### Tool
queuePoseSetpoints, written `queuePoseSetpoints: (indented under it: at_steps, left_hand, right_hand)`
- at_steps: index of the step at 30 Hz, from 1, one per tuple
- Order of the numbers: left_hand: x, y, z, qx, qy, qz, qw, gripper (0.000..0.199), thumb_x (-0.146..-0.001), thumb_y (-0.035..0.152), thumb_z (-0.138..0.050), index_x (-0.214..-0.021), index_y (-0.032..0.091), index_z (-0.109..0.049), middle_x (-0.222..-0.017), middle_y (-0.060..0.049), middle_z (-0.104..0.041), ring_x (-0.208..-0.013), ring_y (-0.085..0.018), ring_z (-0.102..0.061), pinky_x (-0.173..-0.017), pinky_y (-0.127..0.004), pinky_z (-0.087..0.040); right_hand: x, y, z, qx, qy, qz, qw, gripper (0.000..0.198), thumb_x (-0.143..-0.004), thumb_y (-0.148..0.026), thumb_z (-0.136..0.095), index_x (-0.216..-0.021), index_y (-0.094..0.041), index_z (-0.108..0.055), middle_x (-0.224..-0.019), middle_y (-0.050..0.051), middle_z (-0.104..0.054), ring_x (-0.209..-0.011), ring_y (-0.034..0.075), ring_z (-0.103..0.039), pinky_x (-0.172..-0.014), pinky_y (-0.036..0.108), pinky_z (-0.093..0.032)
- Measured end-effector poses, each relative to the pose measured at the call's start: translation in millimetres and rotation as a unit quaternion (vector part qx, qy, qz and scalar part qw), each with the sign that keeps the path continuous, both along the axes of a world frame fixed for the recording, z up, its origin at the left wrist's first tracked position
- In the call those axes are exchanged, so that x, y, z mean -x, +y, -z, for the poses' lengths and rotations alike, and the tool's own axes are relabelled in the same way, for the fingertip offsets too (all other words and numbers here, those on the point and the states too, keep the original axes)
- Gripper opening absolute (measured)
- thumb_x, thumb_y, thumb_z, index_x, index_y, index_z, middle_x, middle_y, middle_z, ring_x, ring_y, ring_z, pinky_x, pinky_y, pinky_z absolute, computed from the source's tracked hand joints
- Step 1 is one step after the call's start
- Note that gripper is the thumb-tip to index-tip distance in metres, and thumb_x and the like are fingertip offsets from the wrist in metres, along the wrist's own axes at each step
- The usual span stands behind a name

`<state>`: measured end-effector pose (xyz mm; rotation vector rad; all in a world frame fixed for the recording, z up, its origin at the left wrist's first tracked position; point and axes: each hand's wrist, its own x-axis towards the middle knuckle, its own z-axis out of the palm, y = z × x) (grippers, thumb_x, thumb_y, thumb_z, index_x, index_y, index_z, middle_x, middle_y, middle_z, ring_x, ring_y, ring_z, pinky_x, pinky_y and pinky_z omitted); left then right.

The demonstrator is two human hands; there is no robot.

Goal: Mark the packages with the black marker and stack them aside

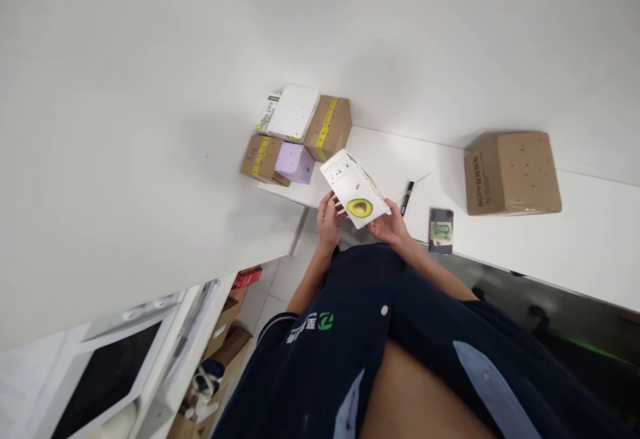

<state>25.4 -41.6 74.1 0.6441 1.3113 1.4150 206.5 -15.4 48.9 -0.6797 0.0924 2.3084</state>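
Note:
A white box with an avocado picture (354,189) is held tilted in front of my body, above the table's near edge. My left hand (329,220) has its fingers curled at the box's lower left side. On the lower right corner, my right hand (389,223) grips the box, its fingertips partly hidden behind it. To the right of the box lies a black box cutter or marker-like tool (407,197) with a thin pale tip; I cannot tell which. A dark phone-sized object with a green banknote picture (441,231) rests farther right, near the table edge.
Several boxes stand at the back left: a taped carton (327,127), a smaller carton (265,159), a lilac box (295,162) and a white box (294,111). A large brown carton (520,173) sits on the white table (595,225). A microwave (115,372) is at lower left.

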Motion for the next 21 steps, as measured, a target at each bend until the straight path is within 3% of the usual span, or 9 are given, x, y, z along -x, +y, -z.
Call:
queuePoseSetpoints:
  at_steps: [5, 11, 17, 21]
  left_hand:
    - [5.6, 2.7, -0.7, -0.026, 0.004, -0.008, 1.0, 0.065, -0.086, 0.067, -0.06, -0.136, 0.025, -0.054, -0.138, -0.011, -0.061, -0.129, -0.028, -0.059, -0.1, -0.04, -0.055]
    - [15.4, 5.0, 21.3, 0.046, -0.011, 0.035, 0.998, 0.083, -0.071, 0.052, -0.081, -0.142, 0.026, -0.047, -0.127, -0.012, -0.067, -0.114, -0.03, -0.068, -0.091, -0.046, -0.059]
    - [17.1, 1.2, 34.1, 0.02, -0.011, 0.042, 0.999, 0.08, -0.071, 0.046, -0.081, -0.141, 0.027, -0.047, -0.131, -0.012, -0.064, -0.118, -0.029, -0.066, -0.095, -0.045, -0.057]
    - [22.8, 1.9, 35.1, -0.007, 0.003, 0.066, 0.998, 0.087, -0.061, 0.047, -0.087, -0.137, 0.028, -0.048, -0.134, -0.01, -0.062, -0.119, -0.028, -0.064, -0.096, -0.044, -0.056]
  right_hand:
    - [-2.0, -3.6, -6.6, -0.057, -0.114, 0.007, 0.992, 0.037, -0.076, -0.034, -0.072, -0.109, -0.025, -0.06, -0.086, -0.002, -0.076, -0.07, 0.017, -0.071, -0.063, 0.028, -0.061]
    - [-6.4, -6.8, -4.3, -0.128, -0.218, 0.031, 0.967, 0.047, -0.068, -0.025, -0.077, -0.112, -0.032, -0.059, -0.1, -0.007, -0.074, -0.08, 0.015, -0.07, -0.068, 0.028, -0.06]
    - [-7.5, -5.9, 8.4, -0.121, -0.265, 0.032, 0.956, 0.053, -0.063, -0.021, -0.075, -0.113, -0.033, -0.061, -0.092, -0.008, -0.072, -0.081, 0.015, -0.067, -0.068, 0.026, -0.056]
    - [-10.2, -1.9, 11.9, -0.164, -0.277, 0.038, 0.946, 0.06, -0.058, -0.016, -0.072, -0.115, -0.031, -0.063, -0.11, -0.005, -0.072, -0.104, 0.02, -0.065, -0.083, 0.032, -0.057]
